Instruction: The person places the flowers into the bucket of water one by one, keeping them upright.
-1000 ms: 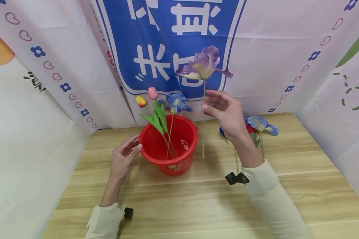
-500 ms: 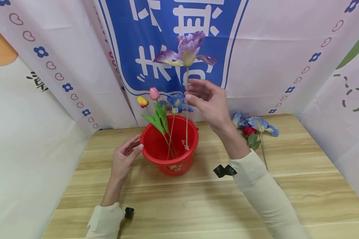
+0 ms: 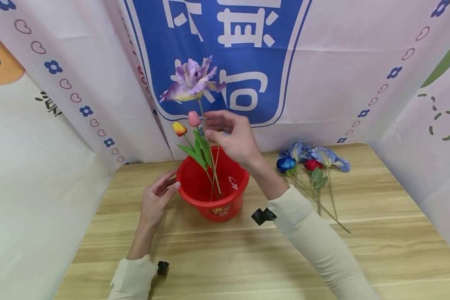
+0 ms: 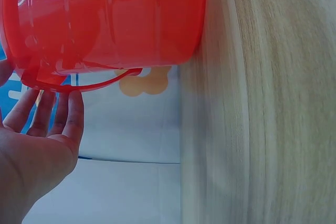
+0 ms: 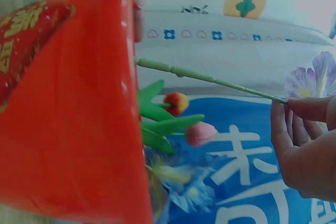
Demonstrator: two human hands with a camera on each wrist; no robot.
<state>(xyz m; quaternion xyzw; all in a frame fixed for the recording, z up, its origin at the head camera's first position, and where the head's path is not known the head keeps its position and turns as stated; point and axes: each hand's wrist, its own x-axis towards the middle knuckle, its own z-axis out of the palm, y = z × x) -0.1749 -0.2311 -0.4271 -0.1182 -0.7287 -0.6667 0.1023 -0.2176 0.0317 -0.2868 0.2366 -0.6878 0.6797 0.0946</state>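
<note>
A red bucket [image 3: 204, 208] stands on the wooden table. My left hand [image 3: 156, 202] rests on its left side, thumb at the rim; in the left wrist view its fairly straight fingers touch the bucket by its handle [image 4: 107, 82]. Above the bucket, my right hand [image 3: 232, 135] pinches the stem of an artificial purple iris [image 3: 193, 81]. The lower stem [image 3: 215, 175] reaches inside the bucket. Also in it stand a pink tulip [image 3: 194, 119], a yellow-and-red tulip [image 3: 179, 128] and a blue iris, mostly hidden by my right hand in the head view but visible as blue petals [image 5: 194, 190] in the right wrist view.
Right of the bucket lie several loose flowers: a blue rose [image 3: 286, 164], a red rose [image 3: 312, 164] and blue irises [image 3: 328, 157], their stems pointing toward the front. A printed cloth [image 3: 322, 83] hangs behind the table.
My right hand has carried the purple iris leftward from beside the bucket to over it, and its stem end is now lower inside. The left hand has stayed at the rim.
</note>
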